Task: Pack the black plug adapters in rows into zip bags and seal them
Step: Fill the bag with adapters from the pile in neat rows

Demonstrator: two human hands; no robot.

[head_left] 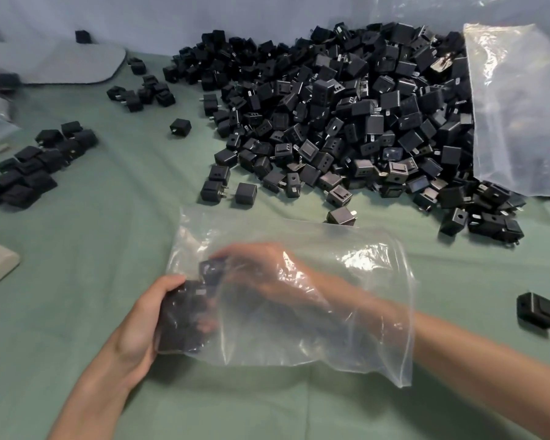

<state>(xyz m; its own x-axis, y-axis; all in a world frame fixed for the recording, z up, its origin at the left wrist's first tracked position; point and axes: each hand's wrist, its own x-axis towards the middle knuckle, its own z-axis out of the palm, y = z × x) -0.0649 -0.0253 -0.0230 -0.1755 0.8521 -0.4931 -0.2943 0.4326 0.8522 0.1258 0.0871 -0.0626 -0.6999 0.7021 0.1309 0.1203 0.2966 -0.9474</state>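
Now our left hand (pixel 140 325) clamps the bag (pixel 378 265) around packed adapters (pixel 185 312), while our right hand (pixel 261 271), inside it, pinches another adapter (pixel 213 268); the loose pile (pixel 346 115) lies beyond.

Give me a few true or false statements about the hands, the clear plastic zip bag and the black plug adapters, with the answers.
1. The right hand is inside the clear plastic zip bag. True.
2. The left hand touches nothing. False: it grips the bag's left end over black plug adapters inside.
3. The zip bag is sealed. False: the right forearm passes through its open mouth.
4. A large heap of black adapters lies beyond the bag. True.
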